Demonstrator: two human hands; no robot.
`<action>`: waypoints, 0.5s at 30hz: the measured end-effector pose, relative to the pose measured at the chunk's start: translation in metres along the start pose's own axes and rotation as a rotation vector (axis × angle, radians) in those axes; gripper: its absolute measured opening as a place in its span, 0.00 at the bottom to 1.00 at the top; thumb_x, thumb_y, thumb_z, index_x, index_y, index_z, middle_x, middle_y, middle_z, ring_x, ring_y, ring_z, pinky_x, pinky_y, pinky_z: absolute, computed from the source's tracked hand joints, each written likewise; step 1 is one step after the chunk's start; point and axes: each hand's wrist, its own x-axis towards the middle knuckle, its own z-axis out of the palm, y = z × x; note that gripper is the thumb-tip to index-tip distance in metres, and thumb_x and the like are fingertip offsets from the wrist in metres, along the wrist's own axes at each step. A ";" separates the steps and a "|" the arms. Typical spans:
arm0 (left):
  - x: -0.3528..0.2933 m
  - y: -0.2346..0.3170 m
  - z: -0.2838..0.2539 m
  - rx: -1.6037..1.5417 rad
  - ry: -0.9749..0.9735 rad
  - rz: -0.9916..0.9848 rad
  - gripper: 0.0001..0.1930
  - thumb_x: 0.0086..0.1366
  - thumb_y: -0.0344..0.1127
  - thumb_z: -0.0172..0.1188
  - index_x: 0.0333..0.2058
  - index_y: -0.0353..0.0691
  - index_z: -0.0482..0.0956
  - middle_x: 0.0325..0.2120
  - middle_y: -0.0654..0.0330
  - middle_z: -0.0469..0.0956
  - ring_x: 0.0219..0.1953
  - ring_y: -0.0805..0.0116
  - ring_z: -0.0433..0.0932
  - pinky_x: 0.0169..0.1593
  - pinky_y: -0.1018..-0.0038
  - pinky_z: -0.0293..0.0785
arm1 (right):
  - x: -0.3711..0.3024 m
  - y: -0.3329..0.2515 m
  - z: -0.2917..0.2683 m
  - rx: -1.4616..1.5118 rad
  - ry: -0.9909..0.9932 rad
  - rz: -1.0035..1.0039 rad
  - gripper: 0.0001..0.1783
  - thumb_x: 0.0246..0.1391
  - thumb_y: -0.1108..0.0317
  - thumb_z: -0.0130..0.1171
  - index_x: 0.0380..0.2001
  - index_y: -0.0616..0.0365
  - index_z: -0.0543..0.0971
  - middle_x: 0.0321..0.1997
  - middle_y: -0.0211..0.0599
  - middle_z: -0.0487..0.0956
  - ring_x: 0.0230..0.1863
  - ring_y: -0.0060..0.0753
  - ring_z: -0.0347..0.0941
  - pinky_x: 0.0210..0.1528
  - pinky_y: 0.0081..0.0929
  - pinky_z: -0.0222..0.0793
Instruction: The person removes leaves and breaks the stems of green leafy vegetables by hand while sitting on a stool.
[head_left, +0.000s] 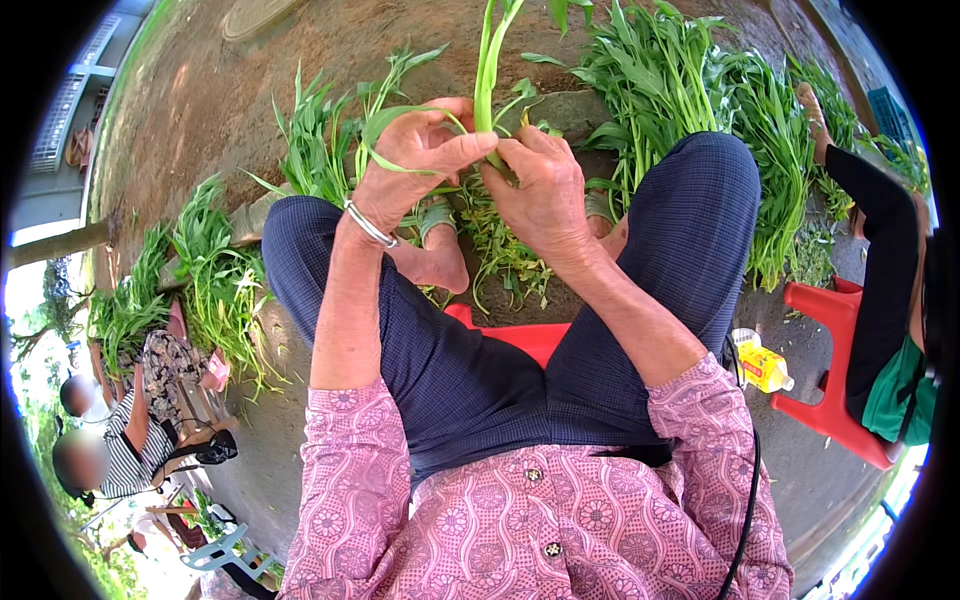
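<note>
At far left, people (122, 470), small and blurred, sit outdoors near leafy bunches (212, 270) on brown earth (205, 80). The left hand (425, 150) presses thumb against fingers around the stalk (486, 75), some fingertips hidden behind it. The stalk rises from both hands, its top cut off. The right hand (545, 185) pinches near its lower end, fingers curled, their inner side unseen. Rightward: a greens pile (665, 80), a bottle (765, 370), a red stool (830, 400) and a cropped co-worker (880, 200).
</note>
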 end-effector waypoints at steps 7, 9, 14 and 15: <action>0.013 -0.019 0.020 0.074 0.353 0.164 0.21 0.55 0.36 0.67 0.44 0.29 0.74 0.26 0.62 0.78 0.22 0.82 0.71 0.22 0.84 0.68 | -0.002 0.002 0.009 -0.269 -0.019 -0.206 0.07 0.36 0.72 0.62 0.23 0.58 0.75 0.25 0.36 0.69 0.30 0.40 0.70 0.36 0.36 0.64; 0.014 -0.022 0.021 0.037 0.391 0.190 0.20 0.55 0.35 0.67 0.43 0.29 0.75 0.25 0.61 0.79 0.22 0.81 0.72 0.21 0.83 0.69 | -0.002 0.001 0.009 -0.316 -0.023 -0.217 0.07 0.36 0.72 0.62 0.21 0.57 0.74 0.24 0.36 0.68 0.29 0.39 0.70 0.37 0.36 0.64; 0.015 -0.021 0.023 0.062 0.417 0.195 0.16 0.56 0.33 0.66 0.40 0.31 0.75 0.26 0.60 0.79 0.24 0.79 0.74 0.22 0.83 0.71 | -0.001 0.002 0.013 -0.367 0.007 -0.246 0.06 0.36 0.71 0.61 0.20 0.57 0.73 0.24 0.36 0.67 0.30 0.38 0.70 0.37 0.36 0.63; 0.015 -0.022 0.022 0.097 0.397 0.195 0.16 0.57 0.33 0.65 0.41 0.31 0.75 0.27 0.59 0.79 0.26 0.78 0.76 0.22 0.83 0.72 | -0.002 0.002 0.014 -0.376 0.007 -0.248 0.07 0.36 0.71 0.61 0.19 0.56 0.72 0.24 0.36 0.67 0.30 0.37 0.70 0.37 0.36 0.63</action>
